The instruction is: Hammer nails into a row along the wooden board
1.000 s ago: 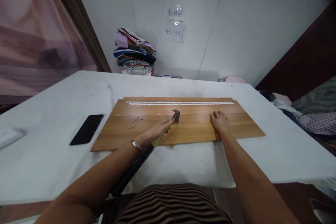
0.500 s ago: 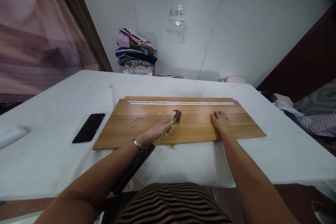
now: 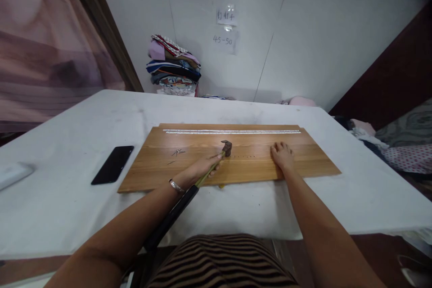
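brown wood makes one board point(image 3: 246, 172), which lies on the white worktop point(image 3: 91, 128) under both hands. the left hand point(image 3: 204, 167) is closed around one hammer point(image 3: 174, 214), gripping its shaft close to the head, so that the long black handle comes back beside the left forearm. the hammer head point(image 3: 227, 148) is just beyond this hand; whether it touches a nail, i cannot tell. the right hand point(image 3: 282, 155) rests palm down on the board, its fingers loosely apart. between the two hands goes one row of dark points point(image 3: 245, 156), too small to count surely. to the left of the left hand there is one small pile of nails point(image 3: 178, 152), crossing each other, and one single nail point(image 3: 171, 162) just beside. beyond both hands, two white strips point(image 3: 232, 132) run along the board. farther left of the left hand lies one black phone point(image 3: 112, 165). far beyond it stands one stack of folded cloths point(image 3: 173, 72).
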Demonstrator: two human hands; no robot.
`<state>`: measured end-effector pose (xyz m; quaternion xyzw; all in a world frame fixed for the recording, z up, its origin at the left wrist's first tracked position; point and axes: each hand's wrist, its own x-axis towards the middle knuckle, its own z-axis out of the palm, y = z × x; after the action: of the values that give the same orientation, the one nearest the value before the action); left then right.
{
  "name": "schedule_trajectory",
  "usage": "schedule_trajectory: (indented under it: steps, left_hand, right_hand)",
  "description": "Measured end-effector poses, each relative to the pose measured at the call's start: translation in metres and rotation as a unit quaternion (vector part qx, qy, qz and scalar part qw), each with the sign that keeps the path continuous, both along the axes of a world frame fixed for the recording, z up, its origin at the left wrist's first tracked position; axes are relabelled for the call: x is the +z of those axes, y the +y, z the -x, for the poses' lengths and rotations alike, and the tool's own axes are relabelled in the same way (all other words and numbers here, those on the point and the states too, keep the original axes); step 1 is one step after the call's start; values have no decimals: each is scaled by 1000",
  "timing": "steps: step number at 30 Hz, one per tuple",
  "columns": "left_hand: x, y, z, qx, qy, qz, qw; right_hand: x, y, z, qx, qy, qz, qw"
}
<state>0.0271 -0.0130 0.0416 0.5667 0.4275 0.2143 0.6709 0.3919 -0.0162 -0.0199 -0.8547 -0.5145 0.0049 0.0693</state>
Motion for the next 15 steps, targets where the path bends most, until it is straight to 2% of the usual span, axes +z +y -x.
schedule_trajectory:
  steps: [8,15]
  left_hand:
    - [4,4,1,-17,-2,-14,1000]
    - [-6,2,2,-23,-21,-10,999]
  right_hand:
    - [0,0,0,1,3,-2,1000]
    - [0,0,0,2,5,-1,1000]
